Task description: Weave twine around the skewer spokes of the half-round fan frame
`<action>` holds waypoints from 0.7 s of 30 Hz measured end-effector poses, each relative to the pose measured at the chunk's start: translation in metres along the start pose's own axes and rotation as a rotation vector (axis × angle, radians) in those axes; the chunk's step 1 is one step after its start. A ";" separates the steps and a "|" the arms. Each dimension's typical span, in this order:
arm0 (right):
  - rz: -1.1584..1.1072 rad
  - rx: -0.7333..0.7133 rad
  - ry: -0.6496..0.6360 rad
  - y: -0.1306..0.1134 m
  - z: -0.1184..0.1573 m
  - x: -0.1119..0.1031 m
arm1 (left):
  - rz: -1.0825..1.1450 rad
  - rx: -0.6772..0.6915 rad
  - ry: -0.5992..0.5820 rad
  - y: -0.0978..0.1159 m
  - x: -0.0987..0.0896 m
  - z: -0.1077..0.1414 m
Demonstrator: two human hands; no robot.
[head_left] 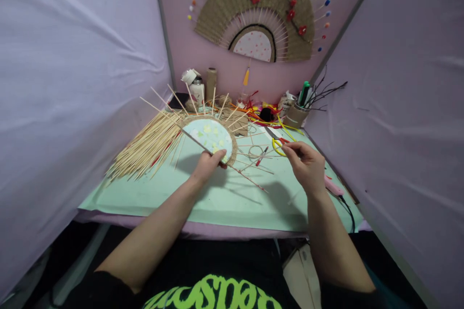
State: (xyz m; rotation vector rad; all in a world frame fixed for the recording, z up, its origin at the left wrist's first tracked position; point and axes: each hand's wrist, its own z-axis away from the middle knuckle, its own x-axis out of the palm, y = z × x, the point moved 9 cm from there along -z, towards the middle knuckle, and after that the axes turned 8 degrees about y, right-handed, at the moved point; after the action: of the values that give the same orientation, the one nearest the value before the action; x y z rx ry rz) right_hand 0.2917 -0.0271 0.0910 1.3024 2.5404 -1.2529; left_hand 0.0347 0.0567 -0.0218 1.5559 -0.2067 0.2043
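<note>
My left hand point(211, 164) is closed around the lower right corner of a half-round fan piece point(203, 131), thumb on its pale blue, flower-patterned face. Twine edges the curve, and several thin wooden sticks point(175, 97) radiate from it. To the right, my right hand point(306, 161) is raised with thumb and forefinger pinched together. A thin strand, seemingly twine point(263, 158), runs from those fingertips toward the fan's lowest stick point(253, 183). Under the strand lies a red-and-white pen point(261, 156). Scissors point(277, 141) with yellow and red handles lie just behind my right hand.
A pile of loose sticks point(145, 149) covers the table's left side. A pink glue gun point(333, 186) with a black cord lies at right. Behind stand a white bottle point(197, 91) and a pen holder point(295, 116) with branches. A large decorated fan point(217, 14) hangs on the back wall.
</note>
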 end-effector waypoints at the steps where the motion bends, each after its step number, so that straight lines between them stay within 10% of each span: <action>1: 0.005 0.014 0.002 0.003 0.002 -0.003 | 0.019 0.004 0.030 0.002 -0.002 -0.001; 12: 0.063 0.087 -0.418 0.040 0.028 0.017 | 0.236 -0.057 0.153 0.017 -0.004 0.007; 21: 0.169 -0.199 -0.081 0.013 0.020 0.008 | 0.289 -0.141 0.084 0.010 0.003 0.008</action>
State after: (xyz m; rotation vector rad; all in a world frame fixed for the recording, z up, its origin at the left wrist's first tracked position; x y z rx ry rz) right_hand 0.2892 -0.0307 0.0663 1.3587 2.3710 -0.9729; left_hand 0.0347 0.0489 -0.0114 1.3702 -0.3726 0.4717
